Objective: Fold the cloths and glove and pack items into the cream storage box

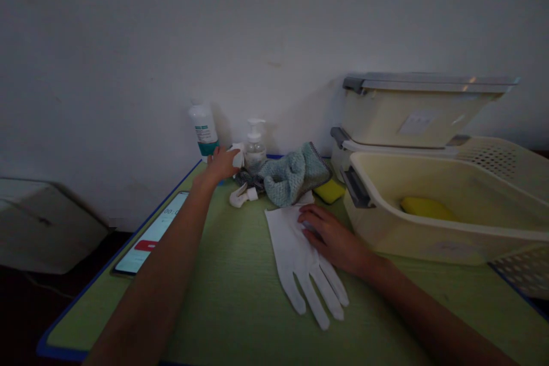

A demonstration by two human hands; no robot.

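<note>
My right hand (330, 237) lies with its fingers pressed on the cuff end of a white glove (302, 266) spread flat on the green table top (240, 303). My left hand (223, 163) reaches far back and is closed on a small white piece (238, 154), cloth or paper, I cannot tell which. Just beyond it stand a white bottle with a teal label (203, 128) and a clear pump bottle (255, 146). A white spray head (240, 195) lies on the table below my left hand.
A teal cloth (291, 174) is bunched by the wall, a yellow sponge (329, 190) beside it. Stacked cream bins (429, 206) fill the right side; the open front one holds a yellow sponge (426, 209). A phone (150, 234) with a lit screen lies at the left edge.
</note>
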